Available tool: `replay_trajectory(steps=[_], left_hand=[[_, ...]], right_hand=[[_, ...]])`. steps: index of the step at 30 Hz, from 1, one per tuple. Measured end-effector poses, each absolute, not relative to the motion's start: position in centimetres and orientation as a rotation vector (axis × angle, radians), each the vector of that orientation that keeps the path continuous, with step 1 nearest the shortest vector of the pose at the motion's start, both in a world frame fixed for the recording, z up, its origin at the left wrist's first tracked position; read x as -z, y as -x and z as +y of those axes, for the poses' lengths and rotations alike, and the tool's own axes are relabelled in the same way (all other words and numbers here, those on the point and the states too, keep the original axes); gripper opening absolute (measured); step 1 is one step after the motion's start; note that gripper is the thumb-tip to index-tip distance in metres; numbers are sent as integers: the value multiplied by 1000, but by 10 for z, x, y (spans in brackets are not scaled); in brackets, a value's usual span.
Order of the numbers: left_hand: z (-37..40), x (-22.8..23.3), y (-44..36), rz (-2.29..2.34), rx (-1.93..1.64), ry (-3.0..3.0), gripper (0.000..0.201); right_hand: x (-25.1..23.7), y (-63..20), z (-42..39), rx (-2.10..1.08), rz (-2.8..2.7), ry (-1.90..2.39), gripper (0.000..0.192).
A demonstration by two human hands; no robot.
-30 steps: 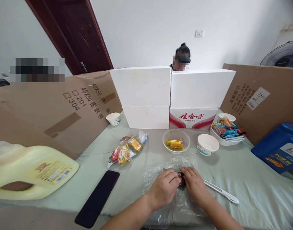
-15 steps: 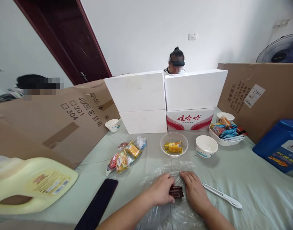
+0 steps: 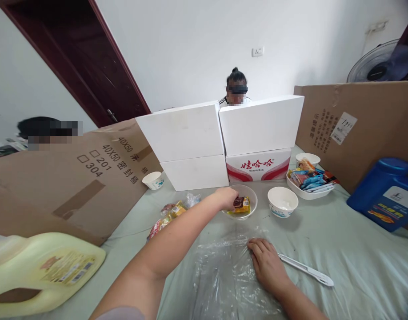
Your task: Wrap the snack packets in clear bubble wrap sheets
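The left hand (image 3: 228, 198) reaches forward over the desk (image 3: 340, 249), which is covered with a pale green cloth, and its fingers are closed around a small dark brown wrapped snack (image 3: 239, 202). The snack sits at the near rim of a clear round plastic bowl (image 3: 252, 196), above a yellow wrapped snack (image 3: 243, 208) that lies inside the bowl; whether the two packets touch is hard to tell from this angle.

The right hand (image 3: 266, 266) lies palm down, fingers loosely spread, on a crumpled sheet of clear plastic film (image 3: 220, 275) spread on the desk in front of the person. It holds nothing. Just to the right of that hand lies a slim white plastic knife (image 3: 307, 271).

Beside the clear bowl on its right stands a white paper bowl (image 3: 282, 202), and further right a white oval dish (image 3: 309, 189) holds mixed coloured snack packets. Left of the reaching forearm lies a clear bag of assorted wrapped sweets (image 3: 169, 215). A pale yellow plastic jug (image 3: 44, 271) lies on its side at the near left, and a blue plastic container (image 3: 386, 191) stands at the far right. White foam boxes (image 3: 220, 133) are stacked at the back, with another person seated behind them.
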State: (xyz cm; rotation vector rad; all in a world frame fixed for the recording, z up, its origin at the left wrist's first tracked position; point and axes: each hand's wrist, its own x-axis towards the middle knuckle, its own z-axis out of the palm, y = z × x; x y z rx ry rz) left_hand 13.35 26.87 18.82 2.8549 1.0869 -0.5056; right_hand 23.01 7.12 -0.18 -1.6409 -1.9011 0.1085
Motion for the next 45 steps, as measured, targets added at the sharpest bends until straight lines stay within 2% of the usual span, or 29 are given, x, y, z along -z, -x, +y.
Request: replay_trajectory(steps=[4, 8, 14, 16, 18, 19, 22, 24, 29, 31, 33, 36, 37, 39, 41, 43, 45], left_hand=[[275, -172, -152, 1021, 620, -2811, 39], [274, -170, -145, 888, 554, -2763, 30], [232, -166, -120, 907, 81, -2782, 26], [206, -147, -105, 826, -122, -2812, 26], [184, -118, -87, 600, -120, -2854, 21], [176, -103, -78, 573, -88, -2878, 24], [167, -63, -50, 849, -56, -2867, 52], [168, -50, -33, 976, -64, -2811, 56], [155, -59, 14, 907, -426, -2740, 35], [141, -69, 38, 796, -456, -2697, 32], [126, -75, 63, 700, -311, -2640, 45], [107, -74, 94, 670, -13, -2560, 85], [101, -71, 100, 674, 50, -2554, 89], [92, -64, 107, 683, 79, -2575, 80], [85, -60, 106, 690, -3, -2587, 57], [81, -60, 102, 678, -135, -2510, 35], [82, -63, 96, 711, -255, -2317, 21]], right_hand=[[-1, -229, 70, -117, -1879, 1660, 32], [-4, -229, 71, -108, -1886, 1654, 31], [2, -229, 70, -6, -1915, 1708, 34], [6, -228, 70, 65, -1938, 1770, 41], [9, -227, 70, 90, -1976, 1821, 50], [11, -226, 71, 81, -1998, 1840, 53], [9, -226, 73, 10, -2044, 1888, 53], [3, -229, 74, -50, -2058, 1896, 50], [-35, -252, 54, -88, -1914, 1684, 34], [-47, -266, 35, -176, -1937, 1585, 33], [-50, -279, 13, -327, -2057, 1516, 41], [-39, -289, -17, -515, -2218, 1483, 72], [-32, -290, -24, -538, -2233, 1499, 74], [-21, -286, -33, -533, -2226, 1531, 53], [-16, -280, -37, -515, -2206, 1520, 26], [-18, -272, -39, -560, -2178, 1464, 17], [-24, -267, -41, -667, -2087, 1407, 14]])
